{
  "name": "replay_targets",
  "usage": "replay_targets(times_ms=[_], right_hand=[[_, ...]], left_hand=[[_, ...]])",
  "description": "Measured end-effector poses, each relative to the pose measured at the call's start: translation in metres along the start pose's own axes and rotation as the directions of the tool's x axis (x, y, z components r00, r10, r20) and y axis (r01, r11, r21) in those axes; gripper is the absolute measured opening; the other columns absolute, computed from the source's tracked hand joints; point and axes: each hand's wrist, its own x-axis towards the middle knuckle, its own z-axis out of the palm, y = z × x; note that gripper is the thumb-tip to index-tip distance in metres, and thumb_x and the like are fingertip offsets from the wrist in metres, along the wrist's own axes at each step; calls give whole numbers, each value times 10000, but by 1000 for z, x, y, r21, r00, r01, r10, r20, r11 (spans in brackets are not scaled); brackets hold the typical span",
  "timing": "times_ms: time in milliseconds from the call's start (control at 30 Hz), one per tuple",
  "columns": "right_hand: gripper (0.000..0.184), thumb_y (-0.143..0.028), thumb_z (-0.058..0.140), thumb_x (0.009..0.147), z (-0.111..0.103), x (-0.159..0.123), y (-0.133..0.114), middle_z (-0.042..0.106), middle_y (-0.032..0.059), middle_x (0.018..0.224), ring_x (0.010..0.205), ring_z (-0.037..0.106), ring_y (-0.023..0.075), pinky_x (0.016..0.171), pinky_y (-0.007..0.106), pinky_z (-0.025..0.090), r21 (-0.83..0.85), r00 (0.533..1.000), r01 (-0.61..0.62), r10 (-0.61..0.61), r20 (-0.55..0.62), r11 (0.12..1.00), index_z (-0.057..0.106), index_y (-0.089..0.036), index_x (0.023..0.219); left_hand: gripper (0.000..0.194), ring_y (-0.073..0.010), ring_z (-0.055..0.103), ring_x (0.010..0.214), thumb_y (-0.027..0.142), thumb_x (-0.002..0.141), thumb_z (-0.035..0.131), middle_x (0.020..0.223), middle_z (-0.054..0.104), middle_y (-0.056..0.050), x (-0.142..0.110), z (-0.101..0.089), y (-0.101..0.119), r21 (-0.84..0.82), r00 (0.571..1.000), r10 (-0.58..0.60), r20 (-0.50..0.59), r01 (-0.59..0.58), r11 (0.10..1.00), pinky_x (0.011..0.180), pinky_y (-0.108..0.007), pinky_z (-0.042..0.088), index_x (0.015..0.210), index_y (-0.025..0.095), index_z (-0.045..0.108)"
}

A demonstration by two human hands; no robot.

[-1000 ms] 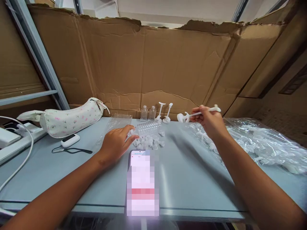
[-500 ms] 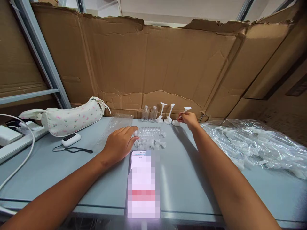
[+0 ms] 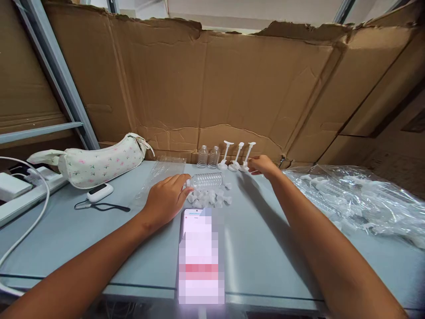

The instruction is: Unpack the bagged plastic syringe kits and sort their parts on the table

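My left hand (image 3: 167,197) has thumb and fingers closed around the neck end of a clear ribbed plastic bottle (image 3: 207,180), which lies on its side on the table. Just in front of the bottle is a pile of small whitish translucent plastic pieces (image 3: 209,198). My right hand (image 3: 262,165) is beside the rightmost of three white stemmed plastic pieces (image 3: 247,156) with round bases; its fingertips are close to the stem, slightly apart. The other two stemmed pieces (image 3: 225,155) stand upright to its left. Further left stand two small clear bottles (image 3: 202,157).
A phone (image 3: 199,257) lies in front of the pile. On the right is a large clear bag (image 3: 361,199) of white parts. A floral pouch (image 3: 102,164), a white device (image 3: 99,193) with a strap and a power strip (image 3: 29,195) are left. Cardboard (image 3: 199,84) stands behind.
The rightmost white stemmed piece has gone from tilted in my right hand to standing beside the other two, and my right fingers have come off its top. My left hand stays on the bottle.
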Motion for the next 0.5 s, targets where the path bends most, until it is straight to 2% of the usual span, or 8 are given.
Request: replay_targets(times_ms=[67,133,167,200,267,300,400,500], right_hand=[[234,-288,665,802,-1,-24,-11,644,74,682,495,584,124,474,252,478,-55,991,-39,46,124,998,653,-80,907],[364,-450,608,820,0,-55,-23,687,80,792,556,627,146,501,263,502,-50,951,-32,45,307,998,651,-157,1032],[453,-526,522,850,2,-72,-29,694,84,867,613,644,152,531,266,514,-2,857,-16,15,515,1000,607,-192,1144],[533,-590,458,854,3,-89,-35,694,86,893,636,647,155,537,265,514,24,728,-20,-2,686,1000,575,-203,1202],[645,-663,361,853,6,-118,-45,694,91,840,589,629,144,513,250,491,7,479,32,-21,878,999,566,-176,1223],[648,-665,353,854,7,-128,-48,688,79,779,532,603,128,493,244,478,-14,393,86,-21,919,996,595,-159,1179],[532,-581,386,890,9,-145,-50,660,37,715,475,544,86,478,217,453,3,315,252,-85,945,968,640,-153,1079],[445,-484,386,927,11,-148,-44,652,29,776,557,550,88,524,217,477,45,314,371,-172,934,927,629,-181,1144]], left_hand=[[273,-185,631,767,333,928,435,873,691,-39,-1,0,3,-13,998,42,-44,-43,999,688,-289,450,1084,175,594],[292,-172,623,734,365,937,413,820,686,-33,-3,-1,10,-36,989,102,-105,-107,994,675,-278,443,1073,180,593],[311,-167,617,716,385,943,395,796,682,-31,-4,-3,14,-43,981,136,-136,-143,989,667,-274,438,1068,181,593],[331,-163,609,695,404,948,376,773,677,-31,-5,-4,18,-38,971,174,-162,-183,982,653,-271,431,1056,180,596],[366,-163,584,649,427,954,348,726,664,-31,-7,-8,26,1,949,253,-189,-257,966,611,-274,407,1002,175,609],[380,-164,571,632,431,956,336,708,656,-30,-8,-9,28,19,941,281,-190,-283,959,591,-277,393,976,173,613],[413,-160,553,630,422,969,275,715,639,-28,-11,-13,32,-24,952,276,-130,-281,959,582,-276,386,950,179,608],[382,-150,566,672,379,975,247,787,632,-18,-12,-16,32,-153,983,182,26,-176,972,599,-263,404,965,203,586]])
